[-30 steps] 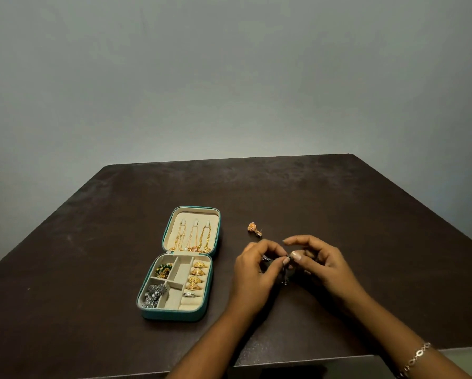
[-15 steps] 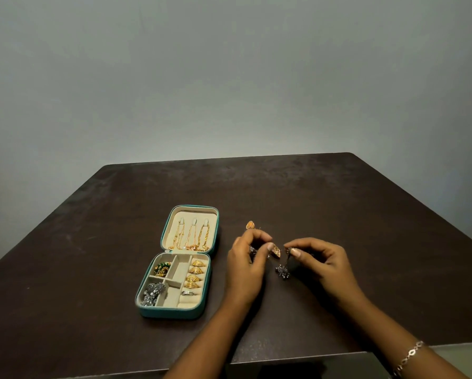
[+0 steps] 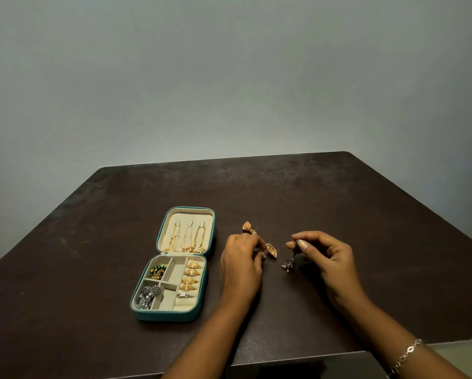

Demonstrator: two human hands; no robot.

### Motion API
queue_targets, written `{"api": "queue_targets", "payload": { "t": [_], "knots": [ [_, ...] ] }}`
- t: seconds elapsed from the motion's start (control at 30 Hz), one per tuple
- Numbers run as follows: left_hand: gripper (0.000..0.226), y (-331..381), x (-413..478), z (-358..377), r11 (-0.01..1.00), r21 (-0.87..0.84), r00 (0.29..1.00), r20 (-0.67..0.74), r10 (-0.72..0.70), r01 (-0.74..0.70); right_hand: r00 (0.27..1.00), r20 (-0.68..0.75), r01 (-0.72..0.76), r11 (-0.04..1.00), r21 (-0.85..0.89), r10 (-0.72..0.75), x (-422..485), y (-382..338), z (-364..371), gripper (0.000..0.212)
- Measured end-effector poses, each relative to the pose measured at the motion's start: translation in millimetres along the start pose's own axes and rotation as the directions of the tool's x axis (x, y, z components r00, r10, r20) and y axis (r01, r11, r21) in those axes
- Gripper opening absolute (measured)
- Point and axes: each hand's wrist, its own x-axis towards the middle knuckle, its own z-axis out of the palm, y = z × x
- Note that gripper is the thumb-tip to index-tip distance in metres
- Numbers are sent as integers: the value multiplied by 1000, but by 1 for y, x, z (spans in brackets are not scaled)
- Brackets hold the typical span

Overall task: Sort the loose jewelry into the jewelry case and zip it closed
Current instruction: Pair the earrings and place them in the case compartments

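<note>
Dark-silver and bell-shaped, a dangling earring (image 3: 289, 265) is pinched by the right hand (image 3: 330, 258) over the brown table (image 3: 366, 214); a gold filigree earring (image 3: 271, 250) is pinched by the left hand (image 3: 240, 263). Each is best lowered gently into a free compartment of the open teal zip case (image 3: 172, 316) to the left of both hands — pairs together, hooks untangled.

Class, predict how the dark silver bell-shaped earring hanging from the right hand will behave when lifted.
Pinched at its top by the right hand, the dark silver bell-shaped earring hangs freely, so it will probably swing. It looks small, likely light. Its beaded bottom may snag other jewelry.
</note>
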Motion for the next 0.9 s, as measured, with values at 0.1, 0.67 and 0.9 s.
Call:
{"api": "queue_targets", "payload": {
  "t": [0.1,0.67,0.9],
  "knots": [
    [17,-2,-2,1,994,72,997,-8,83,-82,1000,6,-15,1000,0,15,0,1,0,18],
    [15,-1,7,3,984,177,992,111,-59,38,998,28,-48,999,-4,48,1,1,-1,14],
    [5,-4,6,1,977,-165,988,-50,-144,134,996,28,-81,997,0,81,1,1,-2,15]
  ]
}}
